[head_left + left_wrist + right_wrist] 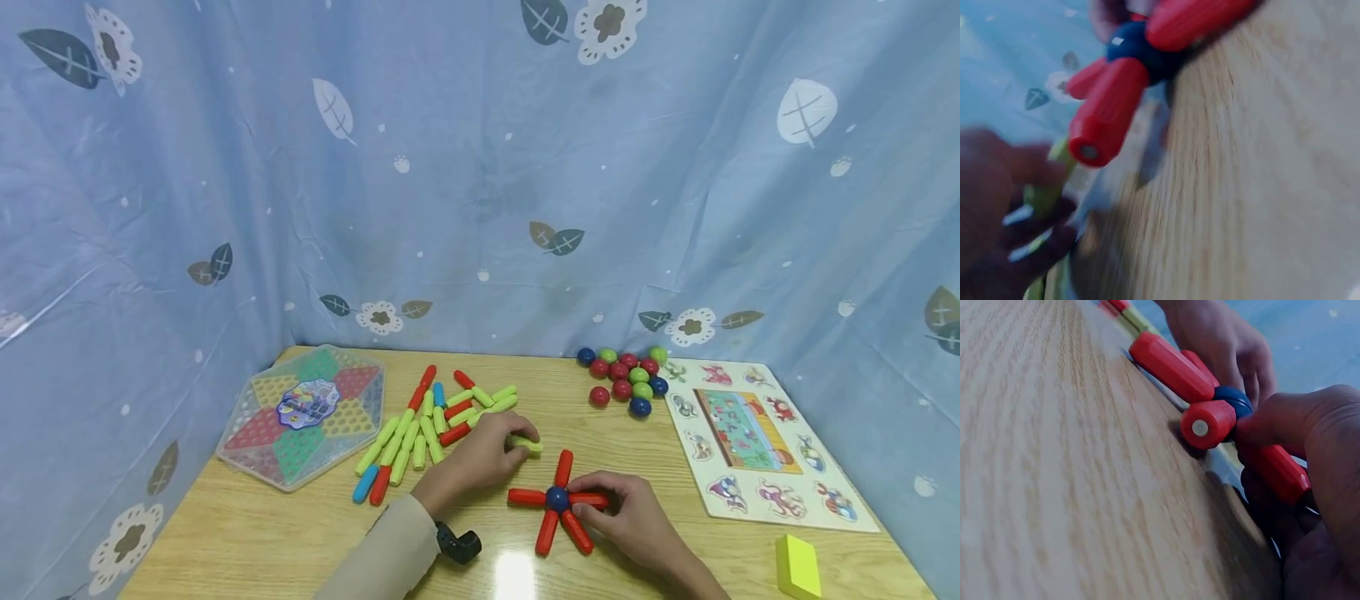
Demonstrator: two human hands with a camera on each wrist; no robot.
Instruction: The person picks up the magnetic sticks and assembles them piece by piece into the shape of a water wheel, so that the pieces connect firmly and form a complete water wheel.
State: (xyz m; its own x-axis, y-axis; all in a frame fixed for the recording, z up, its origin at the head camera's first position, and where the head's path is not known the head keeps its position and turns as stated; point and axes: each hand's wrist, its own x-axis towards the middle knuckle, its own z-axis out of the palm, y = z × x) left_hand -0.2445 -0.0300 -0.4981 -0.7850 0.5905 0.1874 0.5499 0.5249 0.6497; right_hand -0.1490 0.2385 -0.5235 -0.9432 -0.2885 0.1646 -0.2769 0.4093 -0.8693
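Note:
Five red rods join a dark blue ball (557,498) in a star shape near the front middle of the table. My right hand (628,515) pinches the star's right-hand red rod (1280,470) close to the ball. A round metal disc shows in the end of another red rod (1099,139). Behind the star and to its left, my left hand (491,450) holds a yellow-green rod (527,445) between thumb and fingers. In the left wrist view that hand and its rod are blurred.
Loose yellow-green, red and blue rods (408,433) lie left of my left hand. A hexagonal checkers board (258,389) stands beyond them. Several coloured balls (622,389) sit at the back right, beside a picture puzzle board (795,504). A yellow block (798,567) is at the front right.

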